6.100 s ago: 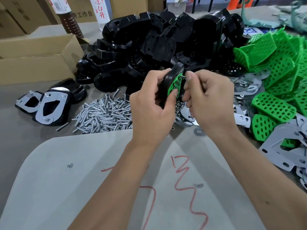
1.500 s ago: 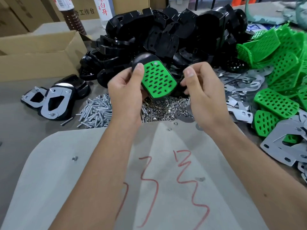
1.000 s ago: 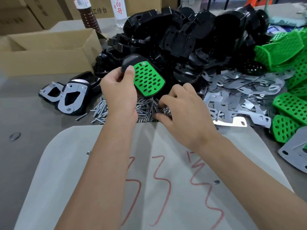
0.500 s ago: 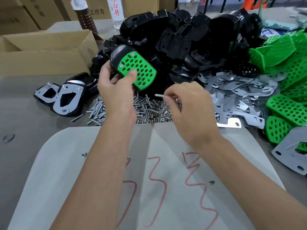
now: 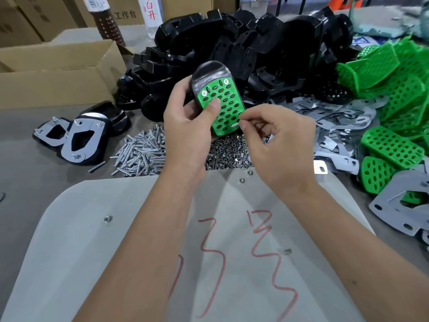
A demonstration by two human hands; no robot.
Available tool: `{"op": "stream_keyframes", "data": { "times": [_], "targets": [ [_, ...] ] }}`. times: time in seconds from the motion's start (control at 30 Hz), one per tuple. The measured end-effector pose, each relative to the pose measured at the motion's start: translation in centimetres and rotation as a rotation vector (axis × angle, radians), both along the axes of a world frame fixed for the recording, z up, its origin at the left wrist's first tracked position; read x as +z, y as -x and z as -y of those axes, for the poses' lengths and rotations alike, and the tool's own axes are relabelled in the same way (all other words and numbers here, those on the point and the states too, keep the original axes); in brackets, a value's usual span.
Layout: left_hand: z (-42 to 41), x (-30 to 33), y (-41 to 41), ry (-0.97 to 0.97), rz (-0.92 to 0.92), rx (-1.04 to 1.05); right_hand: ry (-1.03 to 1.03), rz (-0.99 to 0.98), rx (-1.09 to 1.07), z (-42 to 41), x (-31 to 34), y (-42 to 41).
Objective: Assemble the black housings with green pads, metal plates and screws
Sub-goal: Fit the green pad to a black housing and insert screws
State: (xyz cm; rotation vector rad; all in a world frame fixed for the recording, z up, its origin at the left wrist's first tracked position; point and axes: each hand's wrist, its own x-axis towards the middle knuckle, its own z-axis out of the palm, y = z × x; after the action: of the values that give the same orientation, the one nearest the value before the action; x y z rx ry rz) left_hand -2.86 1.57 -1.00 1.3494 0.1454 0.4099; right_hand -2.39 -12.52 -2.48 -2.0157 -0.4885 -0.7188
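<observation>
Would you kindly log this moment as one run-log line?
left hand: holds black housing, thumb on green pad | right hand: pinches screw at pad's lower edge | two screws seated at top

A grey desk (image 5: pixel 27 163) fills the view, lit evenly from above; a pale sheet (image 5: pixel 97 263) with red scribbles lies across its near part; an open cardboard box (image 5: pixel 58 75) sits at the far left, with more cartons (image 5: pixel 27 22) stacked behind it, one printed with dark characters; a brown ribbed bottle (image 5: pixel 105 26) and a clear bottle (image 5: pixel 152 17) with red lettering stand at the back edge; dark chair or stand legs (image 5: pixel 290 5) show beyond, blurred.
</observation>
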Motion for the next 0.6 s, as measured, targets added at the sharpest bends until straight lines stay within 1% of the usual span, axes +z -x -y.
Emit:
{"op": "stream_keyframes", "data": {
  "times": [0.1,0.2,0.3,0.37,0.47,0.6],
  "targets": [
    [0.2,0.0,0.1,-0.004,0.000,0.025,0.061,0.036,-0.035,0.1,0.2,0.1],
    [0.1,0.0,0.0,-0.053,0.014,0.068,0.139,0.080,-0.070,-0.1,0.6,0.5],
    [0.1,0.0,0.0,-0.179,0.065,0.098,0.263,0.113,-0.083,-0.6,1.1,0.9],
    [0.2,0.0,0.1,-0.265,0.099,0.123,0.329,0.098,-0.085,-0.9,1.2,1.0],
    [0.6,-0.5,0.1,-0.253,0.127,0.124,0.304,0.023,-0.060,-0.5,1.2,0.9],
    [0.8,-0.8,0.1,-0.252,0.151,0.112,0.262,-0.005,-0.076,-0.3,0.9,0.8]
  ]
}}
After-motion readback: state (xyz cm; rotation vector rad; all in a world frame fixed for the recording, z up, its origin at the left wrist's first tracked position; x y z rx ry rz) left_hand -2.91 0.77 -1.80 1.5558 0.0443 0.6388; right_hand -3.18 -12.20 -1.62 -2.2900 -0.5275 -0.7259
